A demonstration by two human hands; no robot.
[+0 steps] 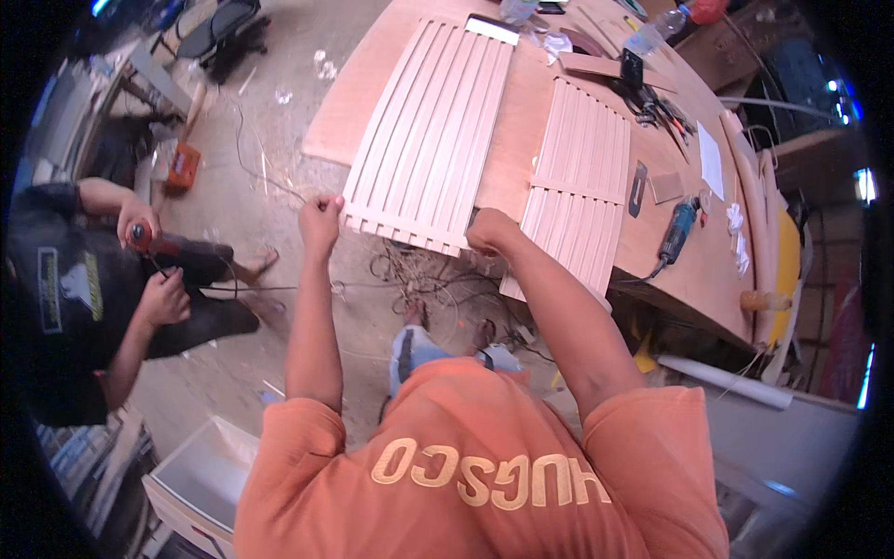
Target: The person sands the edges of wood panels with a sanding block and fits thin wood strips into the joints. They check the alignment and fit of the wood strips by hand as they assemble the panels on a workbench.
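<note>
A pale wooden slatted panel lies lengthwise on the table, its near end jutting past the table's edge. My left hand grips its near left corner with the fingers closed. At the near right corner, my right hand is closed on the same panel, its fingertips partly hidden. Just right of that hand, a second slatted panel with a crossbar rests on the tabletop. A dark rectangular object with a white part sits at the held panel's far end.
The wooden table carries a blue power tool, hand tools, a plastic bottle and wood scraps. To the left a co-worker holds a red tool. Cords and shavings litter the floor. A pale open box stands lower left.
</note>
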